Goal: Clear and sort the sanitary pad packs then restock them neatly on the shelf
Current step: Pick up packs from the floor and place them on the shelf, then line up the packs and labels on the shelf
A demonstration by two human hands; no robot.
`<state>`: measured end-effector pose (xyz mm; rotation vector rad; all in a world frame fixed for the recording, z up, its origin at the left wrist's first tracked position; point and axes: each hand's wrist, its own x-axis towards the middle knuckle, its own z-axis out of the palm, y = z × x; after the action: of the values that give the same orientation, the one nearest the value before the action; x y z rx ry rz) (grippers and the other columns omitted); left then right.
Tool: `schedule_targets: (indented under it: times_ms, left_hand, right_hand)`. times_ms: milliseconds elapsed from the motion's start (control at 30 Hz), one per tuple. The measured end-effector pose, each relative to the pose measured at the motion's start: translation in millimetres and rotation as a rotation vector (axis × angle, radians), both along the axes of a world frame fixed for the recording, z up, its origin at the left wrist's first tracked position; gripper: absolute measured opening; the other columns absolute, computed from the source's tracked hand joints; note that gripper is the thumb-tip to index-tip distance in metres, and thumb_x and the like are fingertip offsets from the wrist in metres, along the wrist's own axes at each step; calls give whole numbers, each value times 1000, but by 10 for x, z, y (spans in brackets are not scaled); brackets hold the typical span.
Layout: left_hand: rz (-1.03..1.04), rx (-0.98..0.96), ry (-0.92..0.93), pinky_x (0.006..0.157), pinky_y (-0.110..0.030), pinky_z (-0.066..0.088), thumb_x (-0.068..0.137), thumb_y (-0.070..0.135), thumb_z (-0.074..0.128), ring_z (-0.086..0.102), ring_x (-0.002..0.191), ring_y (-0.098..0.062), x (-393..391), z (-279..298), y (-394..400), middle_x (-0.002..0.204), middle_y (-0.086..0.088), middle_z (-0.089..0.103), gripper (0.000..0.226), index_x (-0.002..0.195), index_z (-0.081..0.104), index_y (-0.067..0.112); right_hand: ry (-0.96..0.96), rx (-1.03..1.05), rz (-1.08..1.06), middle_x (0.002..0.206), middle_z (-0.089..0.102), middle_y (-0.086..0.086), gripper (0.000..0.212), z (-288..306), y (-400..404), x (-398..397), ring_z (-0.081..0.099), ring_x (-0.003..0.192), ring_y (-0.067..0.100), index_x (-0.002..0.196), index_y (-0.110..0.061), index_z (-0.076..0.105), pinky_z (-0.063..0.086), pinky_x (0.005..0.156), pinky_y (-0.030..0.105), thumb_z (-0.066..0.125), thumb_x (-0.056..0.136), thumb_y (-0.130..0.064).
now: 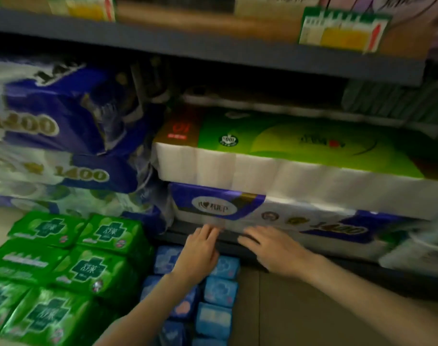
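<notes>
Your left hand (199, 248) reaches forward from the lower middle, palm down, fingers straight and together, their tips at the front edge of the bottom shelf (228, 242), just under the blue-and-white tissue pack (262, 213). It holds nothing; whether the tips touch the pack or only the shelf edge is lost to blur. Your right hand (270, 249) lies just beside it, also palm down, fingers stretched flat toward the left along the same shelf edge, gripping nothing. The two hands are near each other but apart.

The green pads (70, 265) sit on the floor at lower left, stacked in glossy packs with a dark green cross on each, faces up and a little tilted. The blue pads (218, 288) are smaller packs in two rough columns on the floor under your left forearm, which hides part of them.

A green-topped tissue pack (275, 151) lies flat on the blue-and-white one. Purple tissue bags (50, 116) marked 1400 are piled on the left. Price tags (342, 28) hang on the upper shelf edge.
</notes>
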<state>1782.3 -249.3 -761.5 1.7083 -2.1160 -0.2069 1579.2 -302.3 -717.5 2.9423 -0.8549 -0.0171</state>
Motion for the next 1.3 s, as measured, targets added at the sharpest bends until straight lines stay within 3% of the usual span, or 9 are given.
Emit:
schedule_targets:
  times_ms: [133, 267, 467, 567, 700, 967, 1133, 1200, 1300]
  left_hand:
    - [3, 107, -103, 48, -29, 50, 59, 27, 34, 65, 65, -18, 79, -456, 74, 83, 2, 62, 46, 99, 57, 20]
    - [-1, 219, -210, 57, -33, 51, 61, 22, 38, 67, 71, -24, 117, -752, 98, 89, -3, 66, 50, 106, 58, 17]
    - [-180, 337, -398, 59, -24, 53, 37, 19, 78, 68, 63, -14, 55, -1194, 64, 83, 4, 70, 53, 90, 72, 18]
    - [-275, 377, -449, 62, -23, 53, 54, 17, 51, 68, 62, -14, -4, -1390, 56, 82, 1, 72, 39, 85, 74, 12]
    - [-368, 432, -530, 58, -18, 51, 32, 30, 77, 67, 60, -13, -148, -1550, 90, 84, -2, 71, 48, 77, 74, 14]
    - [-262, 484, -527, 51, -30, 53, -2, 41, 85, 67, 77, -26, -170, -1659, 127, 90, -8, 67, 101, 94, 69, 14]
    - [-339, 337, -535, 77, -31, 52, 28, 31, 88, 63, 95, -25, -161, -1596, 122, 104, -7, 64, 90, 112, 61, 13]
    - [-322, 357, -504, 71, -25, 51, 22, 37, 86, 63, 87, -22, -162, -1507, 121, 97, -4, 63, 99, 112, 53, 13]
    - [-288, 573, -379, 92, -29, 37, 63, 35, 78, 46, 112, -24, -104, -1318, 19, 123, -7, 47, 80, 128, 39, 10]
  right_hand:
    - [138, 387, -189, 154, 19, 7, 62, -888, 140, 1, 30, 136, 27, 149, -14, 20, 29, 107, 37, 44, 92, -7]
    - [31, 727, -341, 157, 5, 6, 68, -1680, 389, 168, 16, 143, 27, 150, -12, 16, 15, 115, 29, 35, 96, -50]
    - [73, 590, -339, 158, -12, 7, 78, -2144, 215, 399, -6, 146, 25, 151, -16, 4, 4, 116, 38, 55, 92, -13]
    - [36, 571, -336, 158, 4, 10, 76, -2199, 202, 339, 8, 145, 28, 149, -13, 21, 22, 112, 48, 59, 84, -8]
    - [-26, 448, -265, 140, 46, 20, 51, -2175, 222, 145, 51, 121, 38, 126, -4, 56, 49, 85, 57, 50, 76, 1]
    - [83, 412, -358, 157, 7, 9, 47, -2093, 25, 286, 14, 141, 28, 143, -24, 30, 20, 108, 38, 40, 97, -18]
    - [53, 346, -507, 93, 63, 14, 64, -2168, 116, 237, 64, 77, 31, 103, -25, 70, 52, 64, 35, 91, 43, -25]
    - [87, 466, -588, 117, 55, 15, 60, -2047, 174, 84, 58, 103, 33, 127, -24, 54, 50, 81, 36, 77, 71, -22]
    - [92, 662, -670, 134, 42, 14, 52, -1855, 155, -197, 45, 121, 31, 134, -20, 38, 39, 92, 30, 61, 87, -20]
